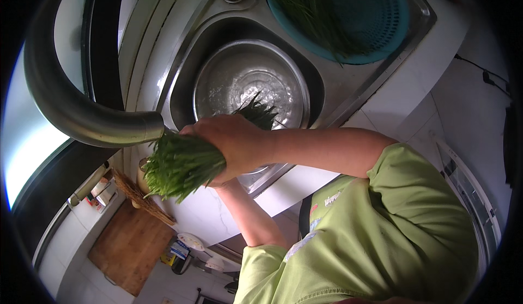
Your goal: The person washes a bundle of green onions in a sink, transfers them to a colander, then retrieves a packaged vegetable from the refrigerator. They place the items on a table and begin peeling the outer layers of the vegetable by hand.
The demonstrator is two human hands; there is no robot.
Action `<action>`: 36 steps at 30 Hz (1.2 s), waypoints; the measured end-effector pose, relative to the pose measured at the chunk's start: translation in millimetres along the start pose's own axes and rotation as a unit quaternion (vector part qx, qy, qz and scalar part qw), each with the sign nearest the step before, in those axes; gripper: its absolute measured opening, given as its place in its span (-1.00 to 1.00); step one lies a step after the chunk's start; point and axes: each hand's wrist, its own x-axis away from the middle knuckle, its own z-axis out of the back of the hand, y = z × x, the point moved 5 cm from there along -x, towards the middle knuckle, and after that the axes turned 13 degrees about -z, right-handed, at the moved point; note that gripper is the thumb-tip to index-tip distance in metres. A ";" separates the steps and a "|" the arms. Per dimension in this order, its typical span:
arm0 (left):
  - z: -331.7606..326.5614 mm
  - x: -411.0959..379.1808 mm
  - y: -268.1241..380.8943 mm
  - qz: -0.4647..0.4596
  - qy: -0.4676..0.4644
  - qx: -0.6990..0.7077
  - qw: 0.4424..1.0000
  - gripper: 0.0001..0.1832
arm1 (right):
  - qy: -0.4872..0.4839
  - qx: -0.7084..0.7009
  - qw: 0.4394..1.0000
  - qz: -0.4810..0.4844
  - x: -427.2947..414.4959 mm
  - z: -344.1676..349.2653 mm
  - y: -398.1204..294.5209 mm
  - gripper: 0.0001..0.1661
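My right hand (235,142) is closed around a thick bunch of green chives or similar long leaves (182,165). One blunt end of the bunch points toward the lower left, and dark leaf tips stick out past the hand on the other side. Beneath it my left hand (220,183) is mostly hidden by the right hand and the bunch, so its fingers cannot be made out. Below them a round stainless steel basin (302,83) with rippling water sits in the sink bowl (184,79). The curved metal faucet spout (102,122) ends beside the bunch in this view.
A teal plastic colander (392,34) holding more long green leaves stands on the sink's drainboard (339,77). At lower left are a straw brush (141,197) and a wooden cutting board (130,242). A black cable (484,73) lies at the right.
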 end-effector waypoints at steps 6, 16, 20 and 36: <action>3.4 -5.1 17.1 -0.021 0.002 -0.022 1.000 -0.39 | 0.067 0.017 0.991 0.113 6.7 -13.6 -33.2 -0.13; 7.9 -7.7 36.0 -0.035 -0.001 -0.042 0.999 -0.38 | 0.093 0.034 0.973 0.209 13.3 -17.0 -62.4 -0.20; 8.9 -9.1 39.0 -0.035 -0.004 -0.050 0.998 -0.38 | 0.119 0.039 0.966 0.226 14.0 -20.1 -67.5 -0.26; 12.3 -13.4 50.6 -0.047 0.001 -0.070 0.996 -0.36 | 0.147 0.019 0.957 0.250 15.0 -9.6 -78.8 -0.43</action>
